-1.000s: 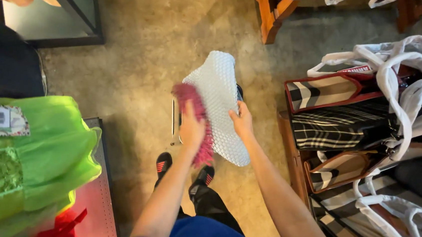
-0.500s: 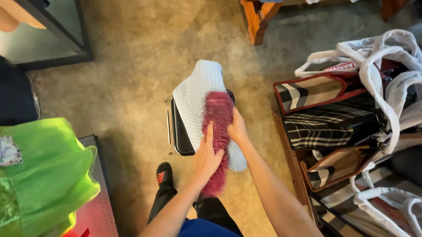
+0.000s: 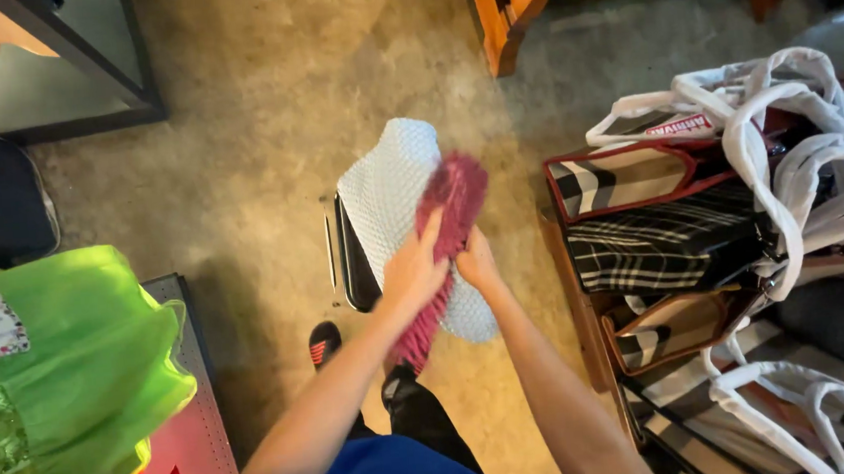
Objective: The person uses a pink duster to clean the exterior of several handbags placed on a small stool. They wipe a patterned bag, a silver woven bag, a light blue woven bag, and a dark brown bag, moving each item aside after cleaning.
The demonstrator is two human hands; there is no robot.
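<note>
**Pink mitt swept across a pale pad**

Our left hand (image 3: pixel 413 273) has carried the shaggy pink chenille mitt (image 3: pixel 442 235) from the left edge onto the face of the pale blue quilted pad (image 3: pixel 388 184), its grip clenched on the mitt. Our right hand (image 3: pixel 476 263) grasps the pad's lower edge, holding it above the concrete floor (image 3: pixel 261 109), beside plaid tote bags (image 3: pixel 662 228).

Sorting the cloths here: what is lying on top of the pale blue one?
A pink fuzzy cloth lies on it, pressed by the left hand. The right hand hides the pale blue cloth beneath.
</note>
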